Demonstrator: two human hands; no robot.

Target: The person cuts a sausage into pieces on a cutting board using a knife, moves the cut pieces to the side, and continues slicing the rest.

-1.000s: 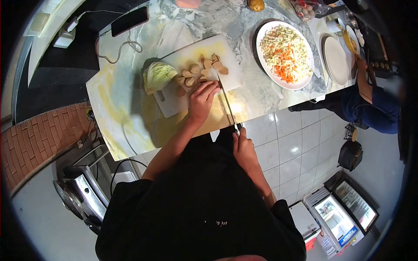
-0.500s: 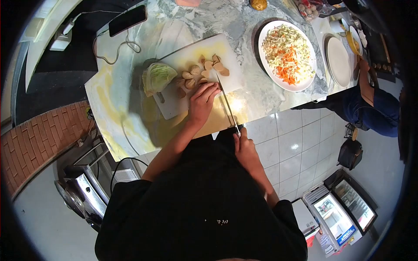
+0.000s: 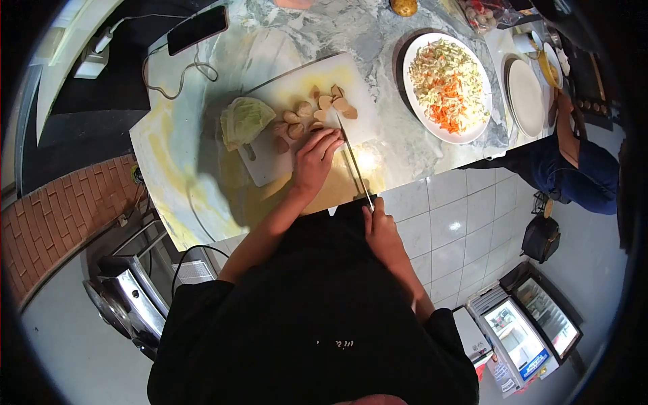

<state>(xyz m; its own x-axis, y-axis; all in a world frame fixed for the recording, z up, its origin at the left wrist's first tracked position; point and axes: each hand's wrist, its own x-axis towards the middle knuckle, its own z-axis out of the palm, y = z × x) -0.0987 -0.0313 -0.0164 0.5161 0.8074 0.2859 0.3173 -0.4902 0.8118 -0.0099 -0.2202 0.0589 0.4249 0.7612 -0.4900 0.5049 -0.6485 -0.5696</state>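
My right hand [image 3: 382,229] is closed round the handle of a long knife [image 3: 355,160], whose blade slants up to the near right part of a white cutting board [image 3: 266,165]. Beside the blade, my left hand [image 3: 316,158] rests on the board with its fingers bent together; whatever lies under the fingertips is hidden. Just beyond the fingers are several thin brown-edged slices [image 3: 340,104]. Several round brown pieces [image 3: 290,117] sit to their left. A cabbage wedge [image 3: 247,123] stands at the board's left edge.
A white oval plate [image 3: 409,79] of shredded vegetables [image 3: 445,88] stands on the right. Farther right are stacked plates [image 3: 526,98] and another person [image 3: 580,169]. A phone [image 3: 198,31] with a cable lies back left. A potato [image 3: 403,7] is at the back.
Both hands and the knife hold nearly the same places. The view has shifted very slightly; nothing was taken hold of or let go.
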